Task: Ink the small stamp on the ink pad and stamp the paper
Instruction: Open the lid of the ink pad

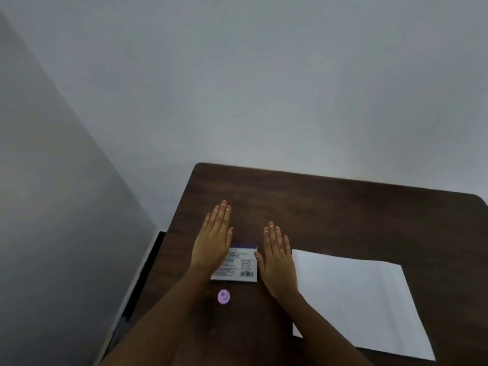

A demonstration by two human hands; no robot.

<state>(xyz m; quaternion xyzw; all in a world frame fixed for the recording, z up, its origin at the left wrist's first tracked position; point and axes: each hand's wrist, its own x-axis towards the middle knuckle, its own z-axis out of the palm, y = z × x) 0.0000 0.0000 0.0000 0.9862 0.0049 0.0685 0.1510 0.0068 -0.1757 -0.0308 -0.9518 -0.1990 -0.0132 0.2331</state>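
A small purple round stamp [223, 296] stands on the dark wooden table [343, 215], between my two forearms. Just beyond it lies the ink pad box [241, 265], white with a purple strip and printed label, lid closed. My left hand [214, 239] is flat and open, palm down, overlapping the box's left edge. My right hand [277, 257] is also flat and open, just right of the box, with a ring on one finger. A white sheet of paper [353, 299] lies to the right of my right hand. Neither hand holds anything.
The table's left edge runs close to a grey wall [52, 207], with a dark gap [148, 265] between them. A pale wall stands behind the table's far edge. Bare tabletop stretches beyond the hands and the paper.
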